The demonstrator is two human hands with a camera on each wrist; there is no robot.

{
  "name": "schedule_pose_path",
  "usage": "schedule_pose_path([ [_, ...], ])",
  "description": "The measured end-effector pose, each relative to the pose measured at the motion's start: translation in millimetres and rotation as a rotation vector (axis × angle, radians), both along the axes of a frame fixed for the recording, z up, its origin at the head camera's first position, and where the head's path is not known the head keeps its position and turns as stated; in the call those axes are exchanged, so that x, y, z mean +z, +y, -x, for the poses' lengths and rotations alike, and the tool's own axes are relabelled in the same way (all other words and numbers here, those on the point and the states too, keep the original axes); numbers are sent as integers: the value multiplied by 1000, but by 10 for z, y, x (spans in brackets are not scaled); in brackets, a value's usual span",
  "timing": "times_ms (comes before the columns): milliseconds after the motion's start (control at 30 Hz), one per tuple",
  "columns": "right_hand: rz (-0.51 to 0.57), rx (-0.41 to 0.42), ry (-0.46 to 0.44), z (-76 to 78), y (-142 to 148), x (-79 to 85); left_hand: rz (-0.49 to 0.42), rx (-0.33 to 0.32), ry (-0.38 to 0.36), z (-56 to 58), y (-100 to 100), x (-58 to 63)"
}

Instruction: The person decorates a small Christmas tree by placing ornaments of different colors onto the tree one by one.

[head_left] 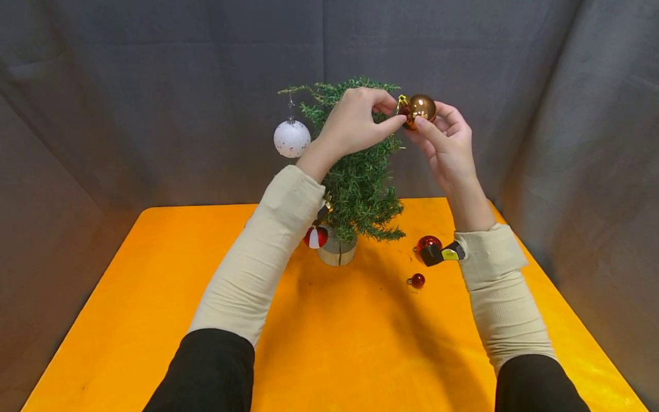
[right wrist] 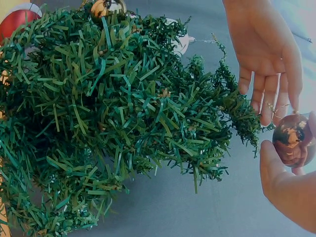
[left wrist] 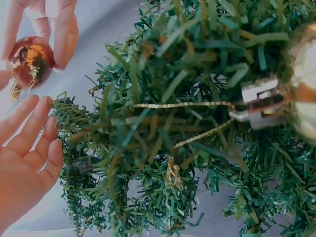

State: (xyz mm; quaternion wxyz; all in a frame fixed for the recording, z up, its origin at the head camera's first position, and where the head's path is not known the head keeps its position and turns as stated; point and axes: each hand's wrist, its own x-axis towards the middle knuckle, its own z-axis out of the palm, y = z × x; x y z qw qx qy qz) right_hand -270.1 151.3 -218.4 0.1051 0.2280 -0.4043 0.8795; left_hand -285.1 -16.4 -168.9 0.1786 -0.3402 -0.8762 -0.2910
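Note:
My right hand (head_left: 450, 143) holds a shiny copper-brown Christmas bauble (head_left: 423, 107) between thumb and fingers, beside the upper right of a small artificial Christmas tree (head_left: 360, 183). Facing it from the left, my left hand (head_left: 355, 120) has its fingers loosely extended at the bauble's cap and gold string (right wrist: 276, 107). The left thumb reaches the cap in the right wrist view. A white speckled bauble (head_left: 292, 139) hangs from a branch at the left. Lower down, a red-and-white bauble (head_left: 316, 237) shows near the tree's base (head_left: 337, 254).
On the orange table (head_left: 180, 257), right of the tree, lie a red bauble (head_left: 428, 245), partly hidden by the right wrist's camera (head_left: 437, 253), and a smaller red one (head_left: 417, 280). A gold bauble (left wrist: 303, 84) hangs close to the left wrist camera. Grey curtains (head_left: 206, 103) surround the table.

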Motion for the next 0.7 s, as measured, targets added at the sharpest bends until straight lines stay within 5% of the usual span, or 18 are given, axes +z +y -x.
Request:
schedule_pose_path([
  [333,-2,22,-19,2,34,-47,-20,38,9,20,-14,22],
  [700,-215,21,-11,3,66,-130,-141,9,-22,-6,-1,52],
])
